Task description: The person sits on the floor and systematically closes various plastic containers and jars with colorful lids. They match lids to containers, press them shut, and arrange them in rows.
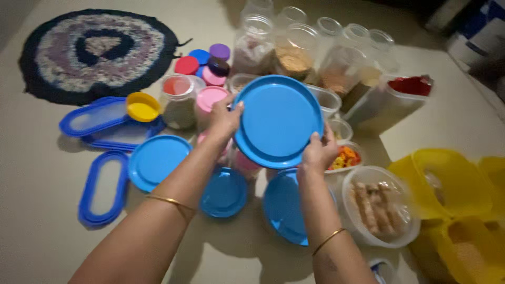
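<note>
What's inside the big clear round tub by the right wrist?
The clear round tub holds several long brown stick-shaped snacks, lying side by side. Whether a clear lid covers it cannot be told. The right hand grips the blue round lid above.

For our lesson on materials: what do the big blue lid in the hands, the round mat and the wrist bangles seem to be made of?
Blue lid: likely plastic, smooth with a soft sheen and a moulded rim. Mat: looks like yarn or rag fabric, with a knotted, fuzzy texture in rings. Bangles: probably metal, thin and gold-coloured with a glint.
</note>
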